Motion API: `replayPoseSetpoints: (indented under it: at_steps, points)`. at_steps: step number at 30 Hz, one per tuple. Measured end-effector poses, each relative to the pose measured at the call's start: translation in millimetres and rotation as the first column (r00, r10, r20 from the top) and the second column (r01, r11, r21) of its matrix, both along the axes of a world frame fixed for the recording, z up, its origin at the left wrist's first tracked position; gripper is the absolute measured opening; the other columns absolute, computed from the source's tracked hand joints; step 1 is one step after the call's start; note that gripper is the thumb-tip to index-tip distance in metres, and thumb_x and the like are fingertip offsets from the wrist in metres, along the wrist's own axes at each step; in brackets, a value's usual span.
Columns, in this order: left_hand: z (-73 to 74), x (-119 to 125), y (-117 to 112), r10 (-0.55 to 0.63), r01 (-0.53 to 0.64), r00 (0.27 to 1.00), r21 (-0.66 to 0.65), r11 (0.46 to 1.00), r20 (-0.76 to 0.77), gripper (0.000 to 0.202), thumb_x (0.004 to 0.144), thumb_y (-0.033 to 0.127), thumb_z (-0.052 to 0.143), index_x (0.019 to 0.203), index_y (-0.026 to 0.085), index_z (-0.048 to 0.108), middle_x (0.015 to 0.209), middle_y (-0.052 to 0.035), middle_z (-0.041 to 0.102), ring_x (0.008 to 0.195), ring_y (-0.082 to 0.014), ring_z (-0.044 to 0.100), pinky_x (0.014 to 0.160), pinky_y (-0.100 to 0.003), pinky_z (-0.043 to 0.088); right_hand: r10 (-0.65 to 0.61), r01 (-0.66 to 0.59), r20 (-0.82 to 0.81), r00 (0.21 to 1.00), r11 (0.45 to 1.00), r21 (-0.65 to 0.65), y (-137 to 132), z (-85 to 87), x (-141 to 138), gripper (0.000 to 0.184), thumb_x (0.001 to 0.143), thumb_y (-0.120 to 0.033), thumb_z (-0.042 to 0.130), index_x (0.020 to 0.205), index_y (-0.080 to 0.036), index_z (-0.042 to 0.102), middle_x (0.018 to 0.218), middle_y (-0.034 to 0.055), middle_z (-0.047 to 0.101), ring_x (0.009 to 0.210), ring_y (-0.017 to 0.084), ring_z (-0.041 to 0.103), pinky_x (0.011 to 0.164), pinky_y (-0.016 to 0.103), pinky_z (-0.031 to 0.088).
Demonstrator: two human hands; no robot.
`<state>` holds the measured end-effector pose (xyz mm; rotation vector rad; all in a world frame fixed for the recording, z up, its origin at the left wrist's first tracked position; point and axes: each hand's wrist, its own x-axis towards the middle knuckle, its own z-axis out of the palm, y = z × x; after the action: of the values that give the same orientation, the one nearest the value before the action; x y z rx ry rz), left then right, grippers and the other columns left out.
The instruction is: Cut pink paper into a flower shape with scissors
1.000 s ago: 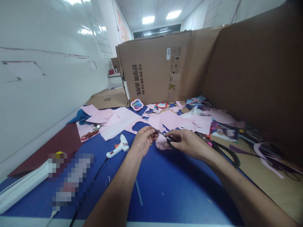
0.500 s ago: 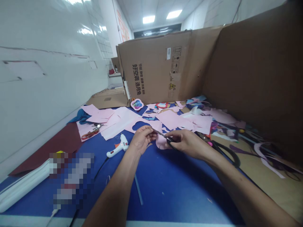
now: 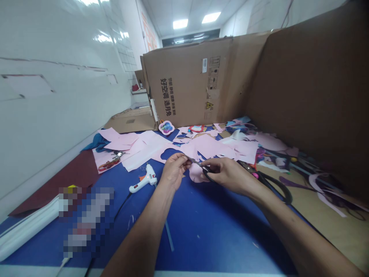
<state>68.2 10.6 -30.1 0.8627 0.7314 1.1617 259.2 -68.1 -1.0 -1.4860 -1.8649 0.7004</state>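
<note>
My right hand (image 3: 226,173) is closed around the black handles of a small pair of scissors (image 3: 197,162), whose blades point left and slightly up. My left hand (image 3: 174,169) is pinched shut at the blade tips; what lies between its fingertips is too small to make out. Just below the blades is a pink piece with a rounded edge (image 3: 198,175), partly hidden by the scissors and right fingers. Whether the left hand touches this piece, I cannot tell. A white hot glue gun (image 3: 144,180) lies left of my left wrist.
Pink sheets and offcuts (image 3: 144,146) cover the table's back. Large black-handled shears (image 3: 271,186) lie right of my right hand. Cardboard panels (image 3: 187,84) stand behind and at right. A thin blue strip (image 3: 169,236) lies in front, white sticks (image 3: 31,227) at left.
The left hand and forearm have shifted very slightly to the right. The scissors and right hand stay almost in the same place.
</note>
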Motion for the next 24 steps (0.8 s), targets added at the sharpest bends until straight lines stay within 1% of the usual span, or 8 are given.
replayPoseSetpoints:
  at_steps: [4, 8, 14, 17, 21, 24]
  points:
    - [-0.9, 2.9, -1.0, 0.023, -0.023, 1.0, 0.002, 1.0, 0.013, 0.02, 0.067, 0.019, 0.083, 0.074, 0.016, 0.065, 0.071, -0.0032, 0.069, 0.068, -0.0129, 0.065, 0.069, -0.025, 0.051, -0.013, 0.013, 0.007, 1.0, 1.0, 0.009, -1.2, 1.9, -0.9, 0.026, 0.085, -0.029, 0.066, 0.106, -0.024, 0.082, 0.077, 0.0, 0.071, 0.069, 0.017, 0.057, 0.06, 0.026, 0.037]
    - [-1.6, 4.6, -1.4, 0.038, -0.038, 0.999, 0.003, 0.999, 0.022, 0.017, 0.066, 0.018, 0.081, 0.073, 0.015, 0.065, 0.071, -0.004, 0.07, 0.067, -0.013, 0.065, 0.068, -0.025, 0.05, -0.012, 0.012, 0.0, 1.0, 1.0, 0.002, -1.5, 2.5, -1.2, 0.029, 0.085, -0.03, 0.066, 0.11, -0.025, 0.082, 0.08, 0.0003, 0.072, 0.071, 0.017, 0.057, 0.061, 0.026, 0.038]
    - [-2.6, 5.8, -2.1, 0.034, -0.035, 0.999, 0.017, 0.999, 0.027, 0.023, 0.065, 0.021, 0.084, 0.073, 0.017, 0.063, 0.07, -0.0027, 0.069, 0.066, -0.0128, 0.064, 0.068, -0.026, 0.05, -0.016, 0.016, -0.002, 1.0, 1.0, -0.003, -1.4, 4.1, -2.0, 0.03, 0.085, -0.031, 0.067, 0.109, -0.024, 0.083, 0.077, -0.0006, 0.07, 0.069, 0.016, 0.056, 0.059, 0.025, 0.037]
    - [-3.4, 6.8, -2.5, 0.032, -0.032, 0.999, 0.002, 0.999, 0.037, 0.021, 0.065, 0.02, 0.083, 0.073, 0.016, 0.064, 0.071, -0.0031, 0.07, 0.066, -0.0126, 0.064, 0.068, -0.026, 0.05, -0.029, 0.029, -0.001, 1.0, 1.0, -0.01, -1.5, 4.6, -2.2, 0.032, 0.084, -0.032, 0.068, 0.111, -0.024, 0.083, 0.078, -0.0001, 0.071, 0.07, 0.017, 0.057, 0.059, 0.025, 0.037]
    - [-3.7, 6.2, -2.7, 0.013, -0.013, 0.999, -0.021, 1.0, 0.043, 0.017, 0.066, 0.018, 0.08, 0.074, 0.016, 0.065, 0.073, -0.0047, 0.071, 0.067, -0.0131, 0.065, 0.069, -0.026, 0.052, -0.042, 0.042, 0.02, 0.999, 0.999, -0.015, -1.6, 3.9, -1.6, 0.033, 0.084, -0.032, 0.068, 0.113, -0.025, 0.082, 0.079, -0.0002, 0.073, 0.071, 0.018, 0.059, 0.06, 0.026, 0.038]
    - [-3.1, 2.2, -1.2, -0.024, 0.023, 1.0, -0.032, 0.999, -0.004, 0.016, 0.067, 0.019, 0.08, 0.074, 0.015, 0.066, 0.071, -0.0051, 0.071, 0.066, -0.0138, 0.066, 0.068, -0.026, 0.053, -0.051, 0.052, 0.068, 0.996, 0.999, -0.013, -2.1, 4.1, -1.2, 0.032, 0.085, -0.03, 0.067, 0.113, -0.027, 0.082, 0.083, 0.0006, 0.075, 0.074, 0.019, 0.062, 0.062, 0.027, 0.04]
